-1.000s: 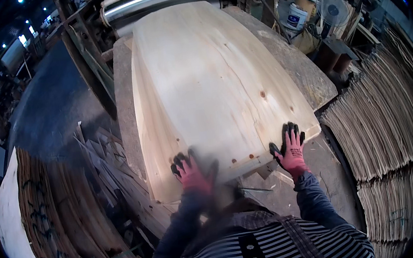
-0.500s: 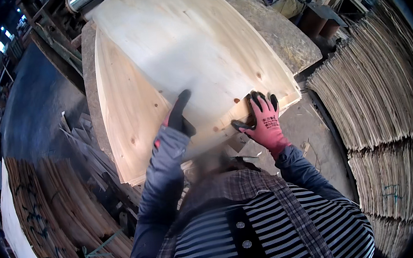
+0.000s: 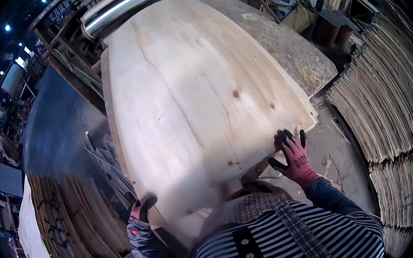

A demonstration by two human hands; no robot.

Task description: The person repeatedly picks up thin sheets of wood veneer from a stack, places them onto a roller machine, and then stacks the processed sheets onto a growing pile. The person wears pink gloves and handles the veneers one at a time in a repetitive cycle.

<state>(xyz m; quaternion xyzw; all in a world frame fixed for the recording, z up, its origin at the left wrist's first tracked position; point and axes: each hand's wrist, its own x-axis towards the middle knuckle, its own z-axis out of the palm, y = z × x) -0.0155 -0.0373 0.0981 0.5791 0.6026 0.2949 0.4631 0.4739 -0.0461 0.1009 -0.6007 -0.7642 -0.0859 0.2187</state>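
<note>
While the left hand (image 3: 143, 209) touches the sheet (image 3: 197, 89) at its left edge, near the close corner, the right hand (image 3: 294, 159) is at the near edge. The right hand is open, its thumb spread away from its fingers. I cannot tell how far open the left one is, or if it grips. The sheet lies over the table (image 3: 294, 52), its far end near the shiny roller (image 3: 138, 2).
</note>
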